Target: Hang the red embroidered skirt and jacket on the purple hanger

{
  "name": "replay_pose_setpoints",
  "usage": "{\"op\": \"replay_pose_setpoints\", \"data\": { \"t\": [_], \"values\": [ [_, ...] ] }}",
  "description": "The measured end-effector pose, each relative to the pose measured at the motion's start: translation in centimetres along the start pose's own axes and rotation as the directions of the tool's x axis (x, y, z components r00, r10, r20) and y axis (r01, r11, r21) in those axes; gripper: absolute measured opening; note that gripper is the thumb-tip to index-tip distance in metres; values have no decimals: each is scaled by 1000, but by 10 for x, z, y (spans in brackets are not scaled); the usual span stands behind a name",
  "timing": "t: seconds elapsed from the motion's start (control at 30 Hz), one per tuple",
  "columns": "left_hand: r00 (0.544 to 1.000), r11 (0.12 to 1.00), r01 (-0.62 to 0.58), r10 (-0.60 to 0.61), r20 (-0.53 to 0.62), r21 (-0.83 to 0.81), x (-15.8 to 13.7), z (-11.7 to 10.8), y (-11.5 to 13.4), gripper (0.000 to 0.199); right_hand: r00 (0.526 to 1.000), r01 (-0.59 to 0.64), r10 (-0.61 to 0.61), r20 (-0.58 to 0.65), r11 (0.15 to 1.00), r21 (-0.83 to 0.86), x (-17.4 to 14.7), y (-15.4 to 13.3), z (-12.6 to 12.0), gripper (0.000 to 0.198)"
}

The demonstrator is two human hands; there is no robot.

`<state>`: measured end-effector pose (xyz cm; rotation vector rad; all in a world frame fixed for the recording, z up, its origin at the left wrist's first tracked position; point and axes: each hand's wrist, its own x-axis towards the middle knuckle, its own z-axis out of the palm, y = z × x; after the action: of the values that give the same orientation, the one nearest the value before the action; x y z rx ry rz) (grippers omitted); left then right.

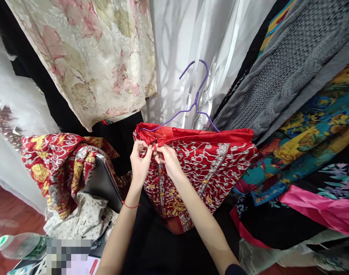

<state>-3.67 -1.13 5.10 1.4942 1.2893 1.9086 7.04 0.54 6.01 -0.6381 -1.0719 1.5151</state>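
Note:
A red skirt [197,160] with silver and gold embroidery hangs from a purple hanger [196,103], whose lower part goes inside the plain red waistband. At the waistband's left part, my left hand [140,160] pinches a thin red tie between thumb and fingers. Close beside it, touching or nearly so, my right hand [165,158] also has its fingertips closed on the red tie [155,147]. Exactly how the tie runs between my fingertips is too small to make out.
Matching red embroidered cloth [52,164] lies on the left over a dark chair-like edge, above dotted white fabric [79,217]. A plastic bottle [22,245] stands lower left. Floral cloth [105,57] hangs upper left; a grey knit [289,65] and colourful garments hang right.

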Motion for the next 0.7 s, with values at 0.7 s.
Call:
{"op": "replay_pose_setpoints", "data": {
  "t": [0.7],
  "values": [
    [961,983,185,-182,208,9,-8,-41,-35,69,995,86,-93,-26,976,-200,5,-15,-21,19]
  ]
}}
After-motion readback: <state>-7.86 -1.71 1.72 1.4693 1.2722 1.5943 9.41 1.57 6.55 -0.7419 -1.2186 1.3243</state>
